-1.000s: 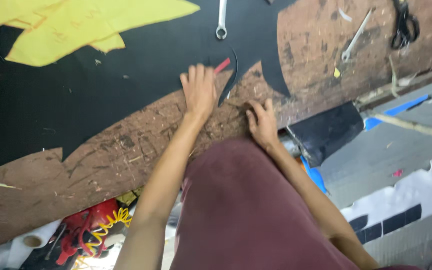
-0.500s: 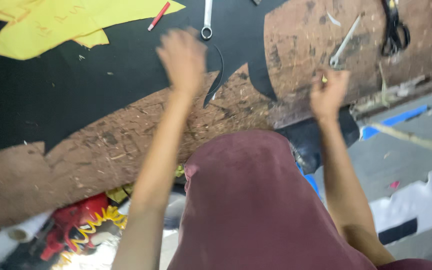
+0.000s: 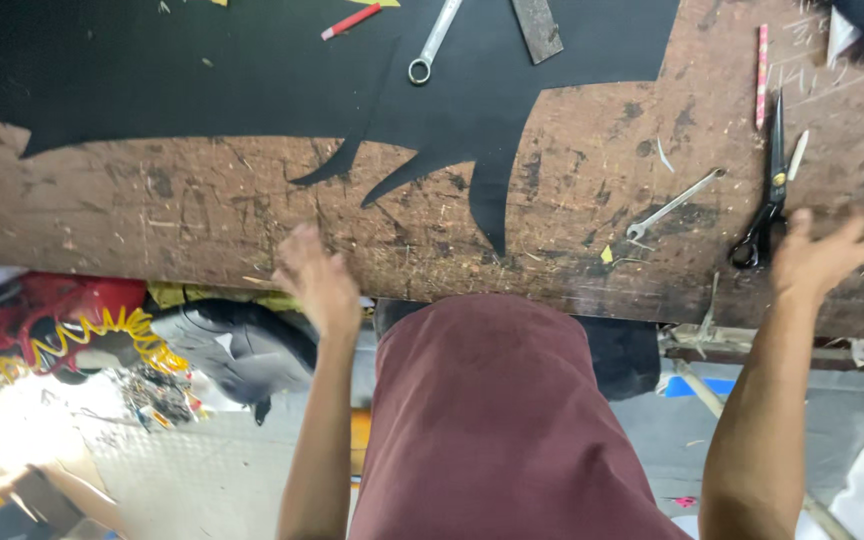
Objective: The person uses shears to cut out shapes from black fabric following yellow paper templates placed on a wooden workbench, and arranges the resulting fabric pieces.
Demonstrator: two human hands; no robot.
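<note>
Scarred wooden workbench [image 3: 202, 220] spans view. Black sheet [image 3: 252, 80] covers far side, jagged points toward person. Left hand [image 3: 317, 282] at near edge, fingers loosely spread, holding nothing. Right hand [image 3: 822, 258] open, empty, just beside black scissors [image 3: 767, 190]. Small wrench [image 3: 674, 203] between hands; ring spanner [image 3: 435, 40] and red pencil [image 3: 350, 21] on sheet.

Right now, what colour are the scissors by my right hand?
Black, with a small yellow spot at the pivot; the scissors show in the head view.
</note>
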